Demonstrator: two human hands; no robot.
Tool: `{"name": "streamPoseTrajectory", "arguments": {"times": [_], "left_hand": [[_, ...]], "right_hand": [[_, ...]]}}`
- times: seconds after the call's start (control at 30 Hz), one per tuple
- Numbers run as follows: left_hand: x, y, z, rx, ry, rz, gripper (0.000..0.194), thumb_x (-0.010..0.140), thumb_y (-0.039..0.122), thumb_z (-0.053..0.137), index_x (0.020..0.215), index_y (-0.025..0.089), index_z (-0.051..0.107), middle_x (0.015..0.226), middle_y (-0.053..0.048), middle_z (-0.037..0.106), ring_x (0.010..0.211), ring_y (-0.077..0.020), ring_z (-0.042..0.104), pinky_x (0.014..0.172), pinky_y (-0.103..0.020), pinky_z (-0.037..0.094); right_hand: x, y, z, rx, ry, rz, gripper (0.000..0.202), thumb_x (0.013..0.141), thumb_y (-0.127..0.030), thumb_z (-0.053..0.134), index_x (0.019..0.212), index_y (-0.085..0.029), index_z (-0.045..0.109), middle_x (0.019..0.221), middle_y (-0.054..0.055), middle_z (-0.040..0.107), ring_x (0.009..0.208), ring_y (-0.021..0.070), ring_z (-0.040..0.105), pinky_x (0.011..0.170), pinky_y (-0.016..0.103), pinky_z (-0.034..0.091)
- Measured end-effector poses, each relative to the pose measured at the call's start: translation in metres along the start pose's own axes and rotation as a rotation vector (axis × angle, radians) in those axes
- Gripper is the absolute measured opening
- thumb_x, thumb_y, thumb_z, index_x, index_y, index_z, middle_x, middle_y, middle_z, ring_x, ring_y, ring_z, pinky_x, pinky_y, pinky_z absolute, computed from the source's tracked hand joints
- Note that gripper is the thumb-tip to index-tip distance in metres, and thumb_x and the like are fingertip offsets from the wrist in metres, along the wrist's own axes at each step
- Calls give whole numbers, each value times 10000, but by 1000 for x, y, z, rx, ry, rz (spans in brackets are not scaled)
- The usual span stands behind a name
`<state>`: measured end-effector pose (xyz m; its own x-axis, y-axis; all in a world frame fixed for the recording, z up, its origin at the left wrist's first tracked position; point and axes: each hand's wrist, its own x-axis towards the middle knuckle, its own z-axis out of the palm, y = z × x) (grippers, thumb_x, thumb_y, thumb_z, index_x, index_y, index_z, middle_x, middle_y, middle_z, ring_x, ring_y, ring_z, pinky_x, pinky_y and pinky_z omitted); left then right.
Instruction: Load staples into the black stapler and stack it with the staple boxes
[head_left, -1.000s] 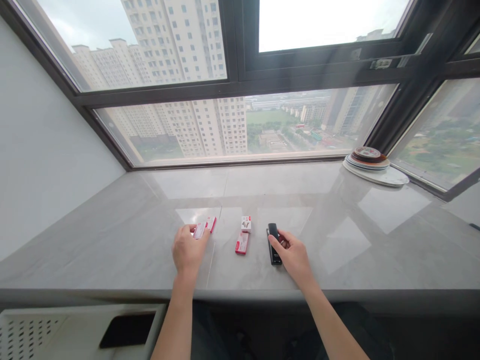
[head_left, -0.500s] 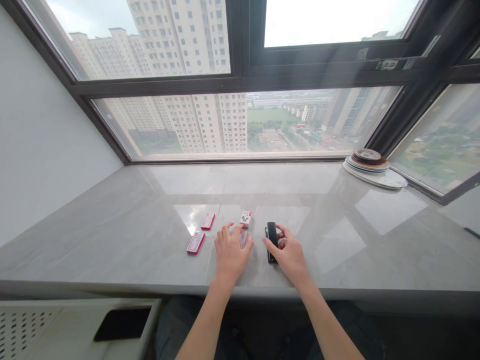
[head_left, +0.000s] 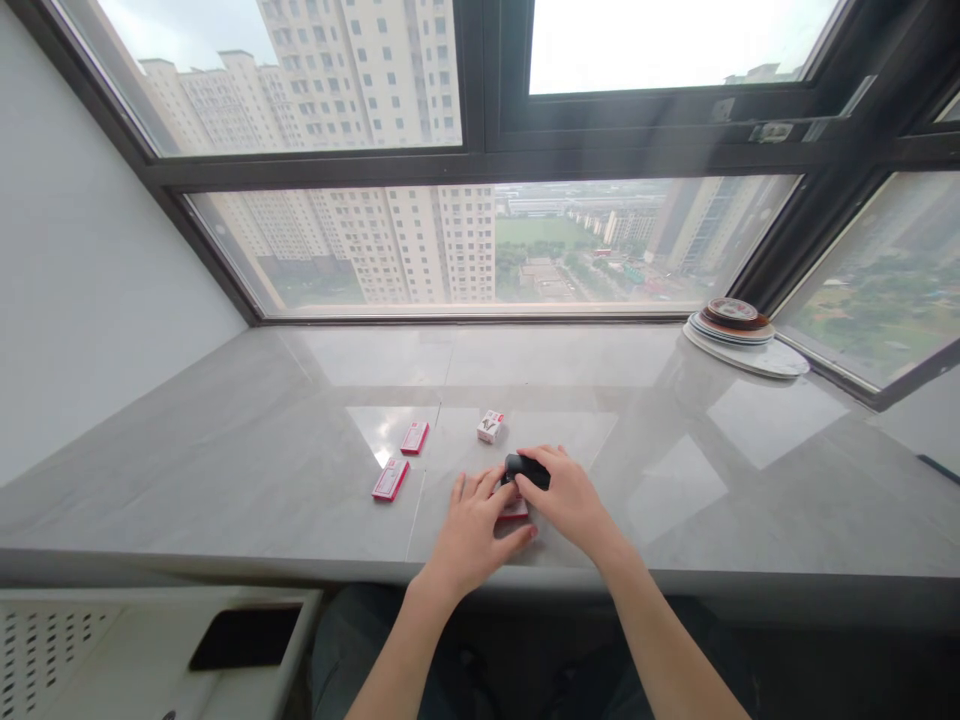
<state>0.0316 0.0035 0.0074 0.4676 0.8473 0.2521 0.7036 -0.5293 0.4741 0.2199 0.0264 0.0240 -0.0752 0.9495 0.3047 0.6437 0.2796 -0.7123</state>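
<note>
My right hand (head_left: pixel 571 500) grips a black stapler (head_left: pixel 534 472), which lies aslant with one end toward my left fingers. Close beside it, my left hand (head_left: pixel 471 530) bends its fingers and thumb around a small red-and-white box (head_left: pixel 514 508). Much of that box is covered by my fingers, and its contents cannot be made out. The left fingertips are at the stapler's near end; whether they touch it is unclear. Just beyond the hands stands a small white-and-red box (head_left: pixel 490 427) with a dark print on it.
Two flat pink-red boxes, a nearer one (head_left: pixel 391 480) and a farther one (head_left: pixel 415 437), lie left of my hands on the grey marble-look counter (head_left: pixel 225 450). Stacked plates (head_left: pixel 742 335) stand by the window at the far right. A white perforated unit (head_left: pixel 97 650) is below the counter's left edge.
The stapler has moved left and turned from lengthwise to aslant in my right hand. My left hand has shifted right and nearer to me, with the red-and-white box now by its thumb.
</note>
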Motion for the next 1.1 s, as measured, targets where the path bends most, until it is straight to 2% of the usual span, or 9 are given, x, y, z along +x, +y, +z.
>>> {"name": "streamPoseTrajectory", "arguments": {"times": [0.13, 0.27, 0.4, 0.5, 0.57, 0.67, 0.77, 0.9, 1.1], "left_hand": [[-5, -7, -4, 15, -9, -23, 559, 908, 451, 678, 1435, 394, 499, 1526, -10, 493, 1434, -290, 423, 1253, -584, 195], [-10, -19, -12, 17, 3, -53, 597, 890, 440, 695, 1450, 388, 496, 1585, -9, 437, 1440, -294, 420, 1231, -557, 281], [-13, -25, -21, -47, 12, -57, 523, 881, 340, 691, 1386, 361, 555, 1553, -7, 482, 1419, -273, 449, 1205, -514, 351], [-14, -27, -26, -118, 10, -70, 404, 870, 275, 675, 1267, 334, 627, 1559, 0, 479, 1420, -263, 453, 1203, -484, 367], [-13, -27, -27, -149, 2, -83, 347, 863, 261, 674, 1203, 329, 655, 1559, 8, 481, 1420, -260, 455, 1201, -476, 372], [-11, -25, -25, -143, 8, -91, 318, 834, 283, 716, 1144, 341, 684, 1546, 21, 498, 1410, -274, 463, 1196, -503, 372], [-7, -23, -21, -122, 44, -89, 310, 783, 306, 783, 1082, 342, 713, 1537, 17, 510, 1414, -289, 457, 1182, -516, 389], [-6, -26, -21, -149, 40, -98, 322, 765, 336, 817, 1072, 337, 718, 1509, 10, 543, 1412, -263, 477, 1159, -457, 437], [-11, -30, -25, -193, 30, -106, 290, 809, 312, 770, 1087, 314, 689, 1525, 1, 524, 1418, -247, 483, 1166, -421, 435]], "right_hand": [[10, -20, 25, 52, 104, 26, 179, 823, -348, 719, 973, -252, 727, 974, 10, 739, 893, 202, 670, 1212, 539, 231], [17, -13, 22, 487, 312, 197, 295, 859, -444, 656, 1033, -214, 715, 1033, 79, 751, 928, 230, 676, 969, 430, 509], [0, 31, -9, 811, 460, 379, 367, 921, -499, 524, 1034, -198, 703, 1152, 114, 729, 1047, 247, 679, 785, 329, 585], [-23, 68, -35, 728, 341, 607, 385, 893, -536, 555, 955, -184, 697, 995, 112, 740, 762, 213, 715, 559, 284, 565], [-36, 80, -46, 599, 208, 685, 463, 896, -607, 529, 941, -175, 691, 816, 73, 709, 484, 148, 610, 386, 246, 433], [-45, 68, -39, 495, -73, 687, 560, 913, -683, 453, 926, -175, 688, 643, 3, 615, 327, 99, 444, 319, 228, 244], [-42, 37, -14, 400, -276, 553, 529, 915, -669, 478, 813, -186, 670, 596, -22, 571, 377, 96, 429, 384, 230, 256], [-31, 19, 5, 199, -237, 317, 427, 903, -533, 574, 662, -184, 622, 613, -13, 574, 584, 132, 497, 541, 241, 334], [-37, 42, -21, 45, -192, 351, 385, 909, -506, 558, 684, -201, 626, 650, 2, 620, 628, 169, 540, 583, 267, 356]]}}
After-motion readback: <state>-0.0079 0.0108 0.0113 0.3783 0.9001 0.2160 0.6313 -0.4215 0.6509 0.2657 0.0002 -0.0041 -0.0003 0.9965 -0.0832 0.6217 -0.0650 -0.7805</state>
